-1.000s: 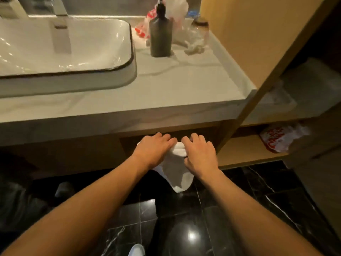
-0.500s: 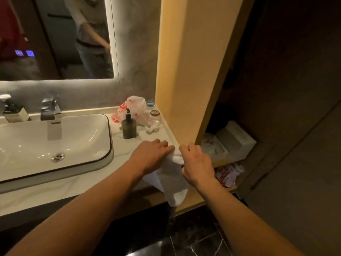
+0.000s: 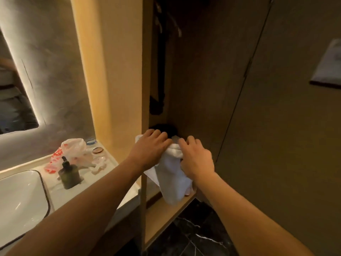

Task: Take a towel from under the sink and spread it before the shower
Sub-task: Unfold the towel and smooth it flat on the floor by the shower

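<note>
From the head view, you hold the white towel (image 3: 171,174) with both hands in front of the tall wooden cabinet (image 3: 208,89). Your left hand (image 3: 149,147) grips the upper edge of the towel from the left side, fingers curled over the rolled top. Your right hand (image 3: 196,159) grips the same top edge from the right, just beside the left one. The towel hangs down between your hands, and its lower end is near a wooden shelf (image 3: 166,213), but I cannot tell if it touches. To the left, on the marble surface (image 3: 60,194), a dark pump bottle (image 3: 69,175) stands upright beside the white sink (image 3: 20,202). A plastic bag (image 3: 72,152) lies behind the bottle. The floor (image 3: 193,237) below is black marble.
</note>
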`<state>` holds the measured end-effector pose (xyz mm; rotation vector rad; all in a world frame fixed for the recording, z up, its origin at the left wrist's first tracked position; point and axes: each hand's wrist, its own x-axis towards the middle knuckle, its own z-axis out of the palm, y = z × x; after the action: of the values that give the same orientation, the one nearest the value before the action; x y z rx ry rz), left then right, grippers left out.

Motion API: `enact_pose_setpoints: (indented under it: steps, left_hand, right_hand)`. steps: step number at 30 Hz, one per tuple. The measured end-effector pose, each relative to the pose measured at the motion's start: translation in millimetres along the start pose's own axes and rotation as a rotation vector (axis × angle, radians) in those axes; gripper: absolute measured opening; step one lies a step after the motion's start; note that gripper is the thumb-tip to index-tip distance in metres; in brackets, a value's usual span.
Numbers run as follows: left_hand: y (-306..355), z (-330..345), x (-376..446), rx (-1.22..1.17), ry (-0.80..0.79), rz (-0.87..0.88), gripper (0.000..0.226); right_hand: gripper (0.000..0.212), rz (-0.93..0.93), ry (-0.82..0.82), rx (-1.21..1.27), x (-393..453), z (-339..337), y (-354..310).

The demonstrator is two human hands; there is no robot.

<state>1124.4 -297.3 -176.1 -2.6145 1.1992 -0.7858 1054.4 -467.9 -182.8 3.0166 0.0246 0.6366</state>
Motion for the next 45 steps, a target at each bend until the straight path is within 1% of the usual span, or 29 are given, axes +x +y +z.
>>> enact_pose_setpoints:
  steps: [5, 8, 10, 12, 15, 17, 20, 23, 26, 28, 31, 35, 36, 38, 42, 45]
  left_hand:
    - [78.8, -15.8, 58.7, -0.017, 0.074, 0.195, 0.053]
    - [142.4, -31.6, 84.6, -0.091, 0.114, 0.281, 0.050]
    - [190.2, -44.8, 97.2, -0.142, 0.148, 0.354, 0.044]
    - [237.8, -58.4, 110.4, -0.170, 0.174, 0.416, 0.035]
    - [311.5, -83.0, 117.9, -0.246, 0.194, 0.522, 0.026]
    - [359.1, -99.2, 117.4, -0.274, 0.223, 0.584, 0.021]
    - [428.2, -123.5, 116.4, -0.326, 0.285, 0.676, 0.018]
    - [494.3, -153.1, 111.6, -0.384, 0.326, 0.782, 0.022]
    - [550.8, -180.4, 105.9, -0.402, 0.348, 0.877, 0.029]
    - [586.4, -200.0, 101.7, -0.403, 0.356, 0.941, 0.039]
    - [631.2, -229.9, 93.9, -0.435, 0.366, 1.048, 0.053]
    - [681.1, -273.5, 71.7, -0.510, 0.407, 1.195, 0.063]
    - [693.5, -286.5, 63.5, -0.529, 0.423, 1.234, 0.063]
    - [709.1, -299.4, 52.5, -0.554, 0.432, 1.271, 0.060]
    - [744.3, -330.8, 15.0, -0.643, 0.477, 1.419, 0.054]
    - [765.4, -352.2, -18.0, -0.699, 0.527, 1.504, 0.044]
  right_hand:
    - [0.039, 0.181, 0.010, -0.043, -56.2, -25.3, 74.4]
    - [0.037, 0.301, -0.001, -0.092, -104.9, -46.7, 121.2]
    - [0.035, 0.380, -0.026, -0.125, -143.3, -60.8, 151.7]
    - [0.038, 0.444, -0.058, -0.171, -184.3, -77.3, 179.6]
    - [0.051, 0.545, -0.112, -0.228, -249.1, -108.9, 214.2]
    - [0.052, 0.607, -0.129, -0.265, -292.9, -127.0, 231.5]
    - [0.043, 0.721, -0.124, -0.313, -355.9, -153.1, 253.2]
    - [0.035, 0.849, -0.113, -0.367, -418.3, -178.5, 271.0]
    - [0.035, 0.944, -0.111, -0.416, -472.8, -202.3, 280.5]
    - [0.037, 1.023, -0.107, -0.440, -505.7, -219.2, 282.7]
    - [0.037, 1.136, -0.111, -0.482, -549.0, -242.5, 280.5]
    - [0.039, 1.297, -0.120, -0.558, -601.6, -271.1, 270.7]
    - [0.040, 1.347, -0.112, -0.575, -616.5, -278.8, 265.0]
    - [0.040, 1.388, -0.101, -0.590, -635.4, -287.6, 257.1]
    - [0.042, 1.538, -0.091, -0.645, -681.2, -308.5, 226.4]
    - [0.041, 1.616, -0.097, -0.692, -712.4, -321.7, 196.9]
